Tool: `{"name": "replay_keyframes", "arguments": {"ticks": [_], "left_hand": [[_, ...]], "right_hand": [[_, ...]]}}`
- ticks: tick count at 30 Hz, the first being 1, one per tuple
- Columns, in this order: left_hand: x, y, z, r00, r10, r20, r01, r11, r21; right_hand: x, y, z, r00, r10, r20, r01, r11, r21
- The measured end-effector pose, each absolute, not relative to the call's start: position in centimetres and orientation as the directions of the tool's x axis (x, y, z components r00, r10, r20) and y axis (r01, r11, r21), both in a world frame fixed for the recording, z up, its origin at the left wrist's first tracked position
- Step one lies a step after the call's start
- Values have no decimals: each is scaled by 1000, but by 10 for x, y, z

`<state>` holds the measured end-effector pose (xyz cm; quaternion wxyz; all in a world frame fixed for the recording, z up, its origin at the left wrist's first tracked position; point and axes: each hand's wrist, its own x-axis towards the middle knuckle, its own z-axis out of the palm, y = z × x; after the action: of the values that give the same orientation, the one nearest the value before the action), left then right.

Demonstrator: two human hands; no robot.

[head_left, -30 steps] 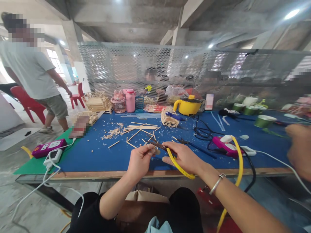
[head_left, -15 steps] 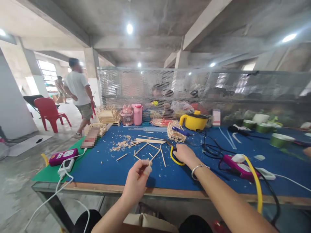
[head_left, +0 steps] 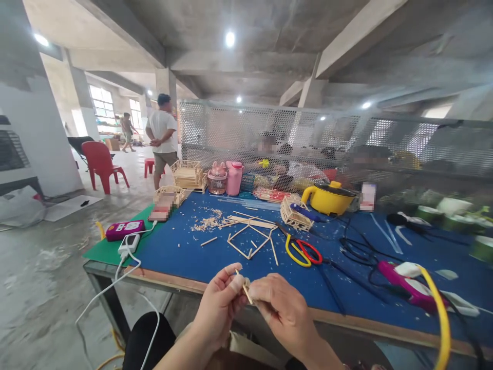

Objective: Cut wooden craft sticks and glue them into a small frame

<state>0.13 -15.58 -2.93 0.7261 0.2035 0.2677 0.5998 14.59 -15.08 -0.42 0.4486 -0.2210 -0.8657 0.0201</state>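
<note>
Just above the table's front edge, both hands are close together. My left hand point(head_left: 223, 298) pinches a short wooden stick point(head_left: 247, 294) between thumb and fingers. Pinched fingers of my right hand point(head_left: 283, 308) meet the stick's lower part; what lies between them is partly hidden. Beyond the hands, a four-sided outline of thin sticks point(head_left: 239, 251) lies flat on the blue mat point(head_left: 173, 257). To its right, scissors point(head_left: 298, 253) with one yellow and one red handle loop rest on the mat. Loose sticks point(head_left: 252, 222) lie behind the outline.
Wood scraps point(head_left: 210, 221) litter the mat. A small stick-built piece point(head_left: 296, 215) stands near a yellow pot point(head_left: 331, 199). Pink bottles point(head_left: 234, 179) and stacked wooden pieces point(head_left: 188, 177) are at the back left. Purple power strips point(head_left: 125, 230) and cables lie on both sides. A person point(head_left: 162, 128) stands beyond.
My right hand has left the scissors on the mat and come to my left hand. My left hand has drawn back from the stick outline towards me. The view has turned left.
</note>
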Motion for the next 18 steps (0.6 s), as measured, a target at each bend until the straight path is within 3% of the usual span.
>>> {"name": "replay_keyframes", "arguments": {"ticks": [3,5,8,10,12,15,18], "left_hand": [[1,-154,-34,120,982,-149,-762,187,620],[1,-153,-38,135,979,-153,-730,203,653],[-4,-153,-42,124,981,-153,-580,196,790],[-13,-149,-41,30,998,-50,-459,58,886],[-25,-138,-39,-111,991,67,-343,-102,934],[-39,-113,-36,-162,946,280,-111,-300,948],[-39,-88,-34,16,919,394,123,-393,911]], "right_hand": [[145,-148,-9,-495,417,763,377,894,-243],[148,-147,-12,-440,518,733,425,840,-338],[157,-141,-10,-198,728,657,557,635,-535],[165,-132,-4,-49,799,600,603,502,-620],[171,-121,5,-71,810,582,649,481,-590],[173,-102,22,-251,777,577,703,556,-444],[164,-84,38,-417,721,553,701,643,-310]]}}
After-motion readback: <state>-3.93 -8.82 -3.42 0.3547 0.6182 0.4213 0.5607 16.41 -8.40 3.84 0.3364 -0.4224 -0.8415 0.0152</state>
